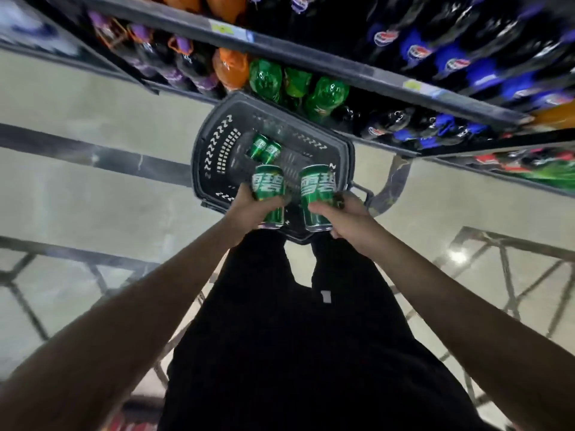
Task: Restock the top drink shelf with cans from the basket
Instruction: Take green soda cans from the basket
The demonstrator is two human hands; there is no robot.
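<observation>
Above the dark basket [217,144] on the pale tiled floor [93,194], both my arms reach straight down and forward, forearms bare and nearly parallel. My left hand [249,209] is wrapped around the lower half of a green can [269,194], fingers curled behind it and the thumb across its front, the can upright with its white lettering facing me. My right hand [345,217] grips a second green can [317,195] the same way, thumb lying across the front near the base (a dark ring or band shows on one finger, too blurred to tell which). The two held cans stand side by side, near each other but apart, over the near edge of the basket. Down inside the basket two more green cans [264,149] lie together, touching, on its bottom. Beyond the basket runs the lower shelf [311,63] with green bottles [295,88], an orange bottle [230,70] and dark bottles with blue labels [435,57]. My dark trousers [295,337] fill the middle below.
</observation>
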